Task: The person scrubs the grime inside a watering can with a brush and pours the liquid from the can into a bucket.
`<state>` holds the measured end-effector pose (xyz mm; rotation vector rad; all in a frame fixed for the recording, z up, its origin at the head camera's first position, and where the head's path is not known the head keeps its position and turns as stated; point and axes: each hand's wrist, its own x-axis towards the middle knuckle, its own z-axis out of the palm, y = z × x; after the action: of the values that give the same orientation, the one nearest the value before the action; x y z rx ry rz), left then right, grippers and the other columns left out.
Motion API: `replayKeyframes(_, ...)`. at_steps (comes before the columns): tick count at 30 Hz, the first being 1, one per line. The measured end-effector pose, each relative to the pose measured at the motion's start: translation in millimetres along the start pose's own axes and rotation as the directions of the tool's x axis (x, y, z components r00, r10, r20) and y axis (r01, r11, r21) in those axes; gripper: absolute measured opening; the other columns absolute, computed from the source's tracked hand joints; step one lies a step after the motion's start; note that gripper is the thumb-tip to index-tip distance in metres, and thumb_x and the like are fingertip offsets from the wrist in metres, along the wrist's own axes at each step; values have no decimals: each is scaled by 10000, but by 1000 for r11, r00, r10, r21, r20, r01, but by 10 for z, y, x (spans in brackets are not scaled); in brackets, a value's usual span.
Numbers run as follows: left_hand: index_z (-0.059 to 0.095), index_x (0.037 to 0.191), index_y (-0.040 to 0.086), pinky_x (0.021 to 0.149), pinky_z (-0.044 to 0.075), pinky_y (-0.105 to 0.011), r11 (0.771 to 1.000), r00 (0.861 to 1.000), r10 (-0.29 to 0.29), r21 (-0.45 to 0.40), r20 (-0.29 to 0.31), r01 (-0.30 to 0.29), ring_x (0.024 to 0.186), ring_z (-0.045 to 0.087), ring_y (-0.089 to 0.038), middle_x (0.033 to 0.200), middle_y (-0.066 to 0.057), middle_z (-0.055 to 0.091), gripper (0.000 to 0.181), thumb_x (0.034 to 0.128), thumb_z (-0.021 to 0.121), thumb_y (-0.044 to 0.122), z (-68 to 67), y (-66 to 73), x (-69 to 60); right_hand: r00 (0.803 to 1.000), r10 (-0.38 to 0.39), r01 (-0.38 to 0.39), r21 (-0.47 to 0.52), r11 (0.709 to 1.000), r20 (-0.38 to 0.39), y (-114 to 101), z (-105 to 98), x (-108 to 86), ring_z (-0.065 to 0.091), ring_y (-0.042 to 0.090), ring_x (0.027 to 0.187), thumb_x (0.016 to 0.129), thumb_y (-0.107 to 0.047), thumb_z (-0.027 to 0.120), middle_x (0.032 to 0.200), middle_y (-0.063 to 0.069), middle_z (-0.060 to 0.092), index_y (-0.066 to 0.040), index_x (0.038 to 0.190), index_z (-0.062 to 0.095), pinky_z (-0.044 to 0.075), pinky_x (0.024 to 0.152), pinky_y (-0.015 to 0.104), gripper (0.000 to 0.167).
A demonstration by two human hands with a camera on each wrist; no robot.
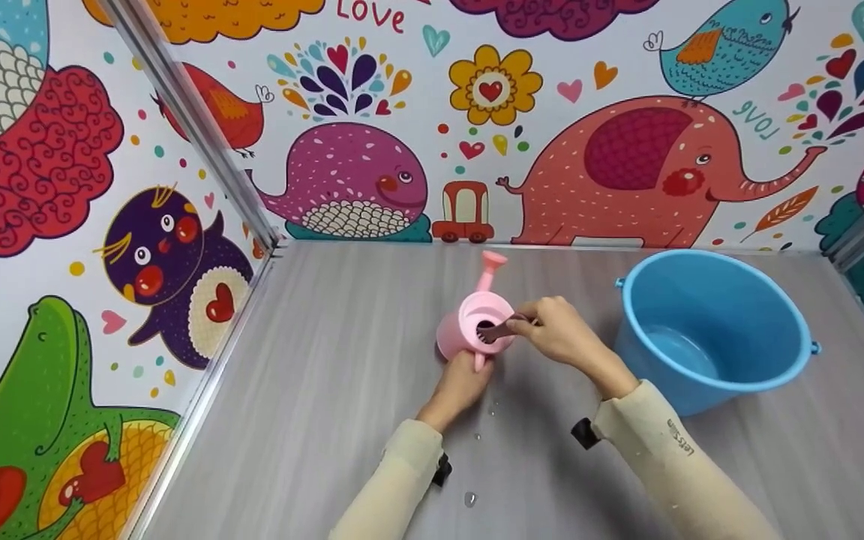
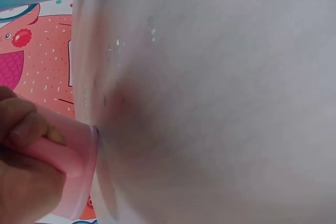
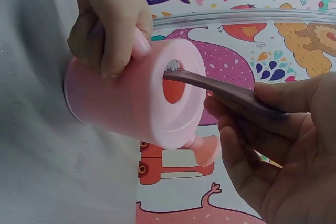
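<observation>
A pink watering can stands on the table, its spout toward the back wall. My left hand grips the can's handle on the near side, fingers curled round it. From the right, my right hand pinches the dark brown handle of a brush between thumb and fingers. The brush slants into the can's round top opening; pale bristles show just at the rim, and its tip inside is hidden. In the right wrist view, the left hand is seen on the can's handle.
A large blue bucket stands to the right, close to my right forearm. Several water drops lie on the grey table in front of the can. Cartoon-printed walls close off the back and left.
</observation>
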<state>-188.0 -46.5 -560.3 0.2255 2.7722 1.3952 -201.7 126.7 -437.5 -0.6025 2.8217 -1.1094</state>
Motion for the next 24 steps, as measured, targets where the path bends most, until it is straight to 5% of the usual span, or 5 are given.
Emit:
replayKeyframes(7,330,625,193,548,312,-254,1000,999,24,-3,-20,-24,543,338,-101,585,88,312,389,908,572,84,1,4,-11,999,39,-39,17,999,-5,-14,174,2,505,148,638,935,-120,637,764,92,685,-9,908,763,410,581,286,169)
replayKeyframes(13,457,638,105,548,383,-303,996,997,71,53,-24,-69,581,382,-124,607,34,431,312,933,556,82,9,8,-6,998,-24,12,-183,983,-65,-71,405,16,595,231,783,940,-133,627,846,90,659,-31,848,717,511,730,422,164)
replayKeyframes(17,632,804,-10,611,470,-353,993,994,107,62,-33,-105,633,429,-135,679,-56,584,194,954,552,80,16,-10,4,993,-78,52,-267,962,-87,-82,454,19,591,267,784,960,-156,606,833,98,625,-32,864,676,506,749,476,172)
replayKeyframes(24,447,636,121,564,348,-269,998,996,63,-25,-56,-65,577,378,-121,606,53,381,314,930,553,88,-8,-33,21,991,5,-7,-17,1000,-135,-58,331,24,501,172,658,969,-134,568,720,59,583,-49,784,631,407,617,338,213)
